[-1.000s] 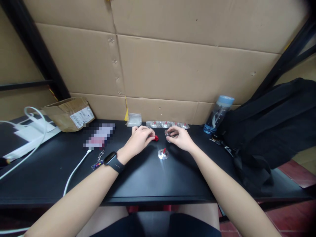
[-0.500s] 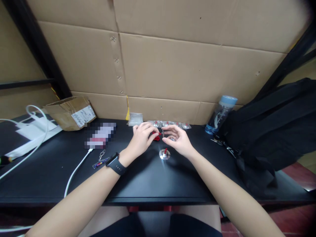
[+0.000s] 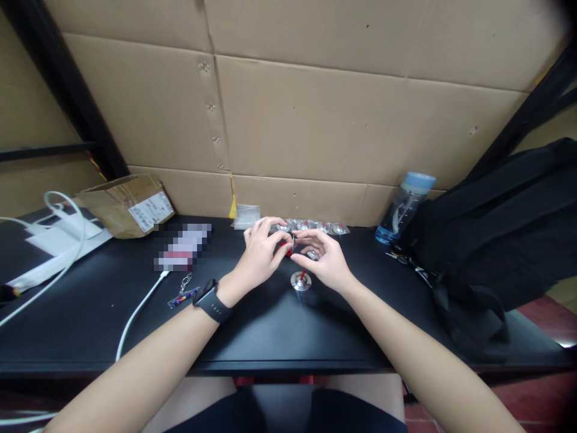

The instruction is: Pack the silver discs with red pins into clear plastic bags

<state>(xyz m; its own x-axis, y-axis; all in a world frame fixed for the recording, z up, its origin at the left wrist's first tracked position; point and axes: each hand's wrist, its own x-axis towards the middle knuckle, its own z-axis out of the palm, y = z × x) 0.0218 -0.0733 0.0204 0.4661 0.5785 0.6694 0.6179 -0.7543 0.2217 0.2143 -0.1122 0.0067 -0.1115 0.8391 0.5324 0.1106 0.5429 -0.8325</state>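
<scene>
My right hand (image 3: 327,258) holds a thin silver metal disc (image 3: 294,242) on edge between thumb and fingers. From the left, my left hand (image 3: 264,248) meets the disc with its fingers pinched; the small red peg in them is mostly hidden. A pile of red pegs (image 3: 285,248) lies behind the left fingertips, partly covered. In front of the hands, a spinning top (image 3: 301,281), a silver disc with a red peg standing in it, rests on the black table. Another silver disc (image 3: 312,255) shows partly under the right hand.
Several bagged tops (image 3: 340,228) line the cardboard wall, beside a stack of clear plastic bags (image 3: 247,216). At left are a cardboard box (image 3: 128,204), a blurred-out phone (image 3: 184,248), a cable and a keychain (image 3: 184,296). A water bottle (image 3: 406,207) and black backpack (image 3: 500,240) stand at right.
My left fingers have moved right, up against the disc, and the red peg is now mostly covered. The disc has shifted slightly left with my right hand.
</scene>
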